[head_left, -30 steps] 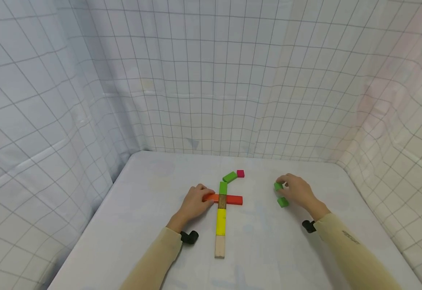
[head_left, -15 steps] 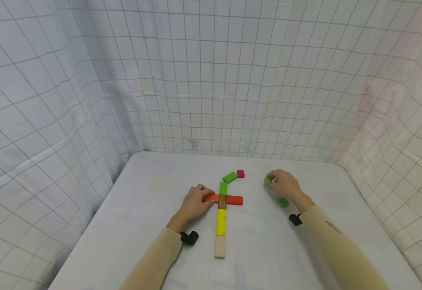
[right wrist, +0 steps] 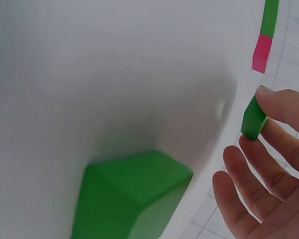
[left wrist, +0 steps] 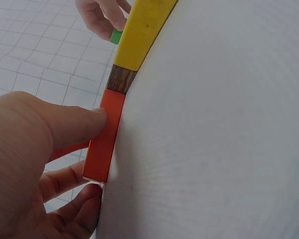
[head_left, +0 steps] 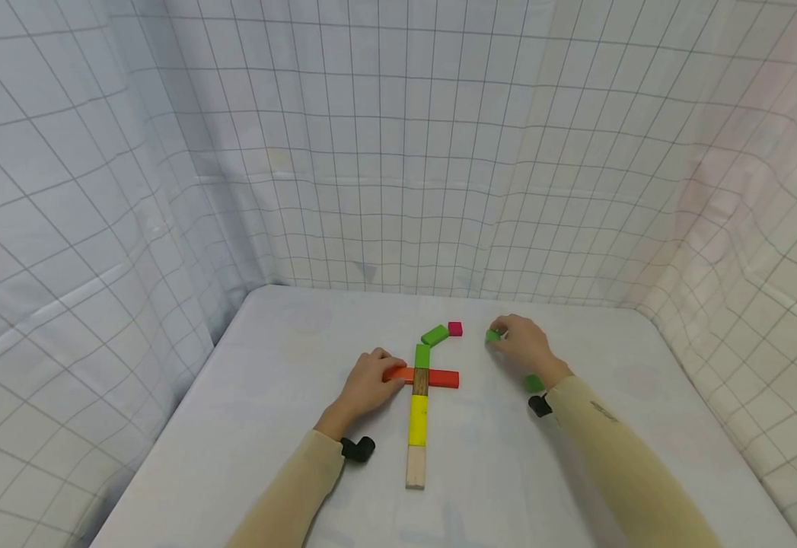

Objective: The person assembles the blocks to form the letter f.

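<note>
My left hand (head_left: 369, 383) grips an orange block (left wrist: 104, 137) between thumb and fingers. That block abuts a dark brown block (head_left: 420, 381), with a red block (head_left: 444, 378) on its other side. A green block (head_left: 422, 355) extends from the brown one toward the back; a yellow block (head_left: 418, 420) and a pale wooden block (head_left: 415, 466) extend toward the front. At the back right my right hand (head_left: 524, 342) pinches a small green block (right wrist: 254, 118) between thumb and fingertips. To its left lie a pink-red cube (head_left: 455, 329) and a slanted green block (head_left: 435, 335), touching.
Another green block (head_left: 533, 383) lies on the white table (head_left: 288, 350) below the right hand, close to the wrist. White gridded cloth (head_left: 398, 152) hangs along the back and both sides of the table.
My right hand has carried the small green block left and slightly back, toward the pink-red cube. The left hand has stayed on the orange block.
</note>
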`<state>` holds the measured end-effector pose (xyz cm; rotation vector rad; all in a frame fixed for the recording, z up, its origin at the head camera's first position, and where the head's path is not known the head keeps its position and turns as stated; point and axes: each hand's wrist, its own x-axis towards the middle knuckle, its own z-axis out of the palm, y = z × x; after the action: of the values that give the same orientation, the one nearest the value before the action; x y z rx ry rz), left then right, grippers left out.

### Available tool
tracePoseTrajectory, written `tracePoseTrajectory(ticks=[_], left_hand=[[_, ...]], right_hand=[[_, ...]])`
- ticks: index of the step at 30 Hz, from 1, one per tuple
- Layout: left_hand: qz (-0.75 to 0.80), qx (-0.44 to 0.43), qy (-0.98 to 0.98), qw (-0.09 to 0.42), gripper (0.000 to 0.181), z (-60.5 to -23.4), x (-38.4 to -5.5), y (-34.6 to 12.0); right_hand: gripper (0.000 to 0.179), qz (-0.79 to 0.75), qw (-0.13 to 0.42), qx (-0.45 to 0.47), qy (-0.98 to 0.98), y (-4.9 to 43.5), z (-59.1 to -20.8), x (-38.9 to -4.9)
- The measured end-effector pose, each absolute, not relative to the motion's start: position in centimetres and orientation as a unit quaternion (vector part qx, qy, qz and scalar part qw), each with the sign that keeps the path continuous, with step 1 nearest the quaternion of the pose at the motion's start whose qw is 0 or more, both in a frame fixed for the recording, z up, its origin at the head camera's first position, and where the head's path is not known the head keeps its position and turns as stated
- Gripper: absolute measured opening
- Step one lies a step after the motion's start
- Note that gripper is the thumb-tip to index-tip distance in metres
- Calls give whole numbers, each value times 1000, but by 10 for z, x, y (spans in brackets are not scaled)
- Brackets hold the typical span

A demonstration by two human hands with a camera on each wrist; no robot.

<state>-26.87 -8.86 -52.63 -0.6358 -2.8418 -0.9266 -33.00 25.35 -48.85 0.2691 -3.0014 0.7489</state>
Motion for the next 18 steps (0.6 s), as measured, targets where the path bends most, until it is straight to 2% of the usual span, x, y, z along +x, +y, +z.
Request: tracePoseTrajectory(ticks=[18], left_hand=[[-298,-205,-931,40,30,-526,-269,-88]], right_hand=[[33,248,-1,58,-967,221,-486,-346]])
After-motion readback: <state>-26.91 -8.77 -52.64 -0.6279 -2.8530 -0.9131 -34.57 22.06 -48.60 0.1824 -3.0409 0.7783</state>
